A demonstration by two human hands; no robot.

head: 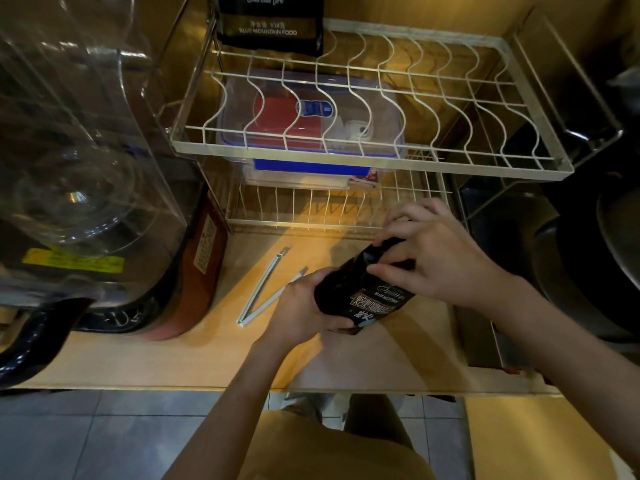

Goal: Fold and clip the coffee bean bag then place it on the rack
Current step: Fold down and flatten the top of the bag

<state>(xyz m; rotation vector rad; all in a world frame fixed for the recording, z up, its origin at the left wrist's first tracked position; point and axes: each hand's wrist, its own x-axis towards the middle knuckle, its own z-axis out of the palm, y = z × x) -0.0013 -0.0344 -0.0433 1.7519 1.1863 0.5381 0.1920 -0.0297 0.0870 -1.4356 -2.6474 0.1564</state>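
"BLUE MOUNTAIN FOOD", seemingly, on rack bag (270, 26)

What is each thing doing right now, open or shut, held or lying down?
Coffee bean bag: held, top being folded, unclipped.
Left hand: gripping the bag's bottom.
Right hand: pressing the bag's top.
Sealing clip: open, lying on the counter.
Wire rack: top shelf holds a second bag.
Plastic box: lid shut.

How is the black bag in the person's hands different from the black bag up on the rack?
The coffee bean bag lies tilted on the counter, held by the left hand and right hand; the bag on the rack stands upright, untouched. The held bag's top is being pressed down; the rack bag's top is out of view. Both are black with pale lettering.
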